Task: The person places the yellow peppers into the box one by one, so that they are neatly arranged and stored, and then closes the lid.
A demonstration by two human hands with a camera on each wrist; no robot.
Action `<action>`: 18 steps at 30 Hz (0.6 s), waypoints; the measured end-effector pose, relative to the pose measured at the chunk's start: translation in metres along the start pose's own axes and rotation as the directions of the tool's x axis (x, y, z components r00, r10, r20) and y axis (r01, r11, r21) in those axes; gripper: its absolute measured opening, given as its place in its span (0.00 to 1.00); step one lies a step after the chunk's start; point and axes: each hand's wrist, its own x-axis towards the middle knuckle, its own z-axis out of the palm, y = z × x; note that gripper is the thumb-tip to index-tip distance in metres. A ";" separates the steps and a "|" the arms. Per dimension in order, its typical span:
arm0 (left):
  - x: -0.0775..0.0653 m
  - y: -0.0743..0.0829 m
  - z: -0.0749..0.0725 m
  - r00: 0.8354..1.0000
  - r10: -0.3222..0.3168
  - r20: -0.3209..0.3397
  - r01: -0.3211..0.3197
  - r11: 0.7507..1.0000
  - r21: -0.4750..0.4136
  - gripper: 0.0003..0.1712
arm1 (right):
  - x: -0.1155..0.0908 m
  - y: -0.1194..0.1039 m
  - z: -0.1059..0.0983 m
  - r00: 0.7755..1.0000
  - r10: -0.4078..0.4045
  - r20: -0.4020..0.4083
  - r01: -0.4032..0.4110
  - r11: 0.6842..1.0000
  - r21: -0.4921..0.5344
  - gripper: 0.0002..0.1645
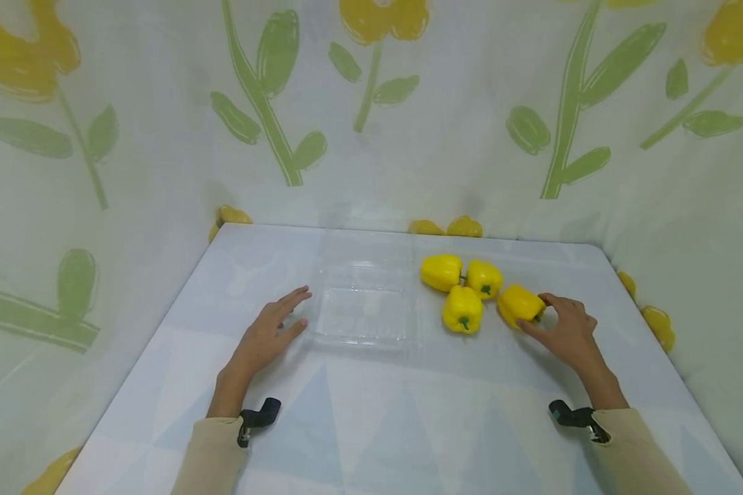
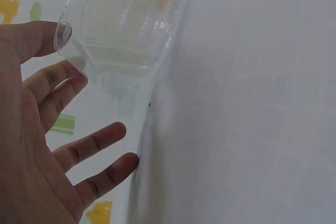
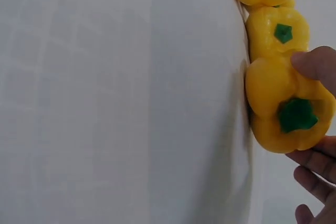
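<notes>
My right hand [image 1: 566,330] pinches a yellow bell pepper [image 1: 519,305] between thumb and fingers, at the right of the pepper group. Its green stem [image 3: 297,115] faces the right wrist camera, with the thumb on one side and a finger on the other. Three more yellow peppers, such as the front one [image 1: 461,311], lie close together just left of it. Left of these, a clear plastic container [image 1: 362,313] sits on the table with its lid raised behind. My left hand [image 1: 266,337] is beside its left edge, fingers spread and relaxed; the thumb overlaps a container corner in the left wrist view.
The white table [image 1: 371,426] with pale blue triangles has a back edge near the peppers and container. A flower-printed curtain [image 1: 446,151] hangs behind and along both sides. Small black wrist cameras sit at both cuffs.
</notes>
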 end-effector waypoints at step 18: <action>-0.001 -0.002 0.001 0.999 0.033 -0.015 -0.033 0.999 -0.006 0.32 | -0.013 -0.007 -0.018 0.997 -0.007 -0.075 0.011 0.999 0.048 0.49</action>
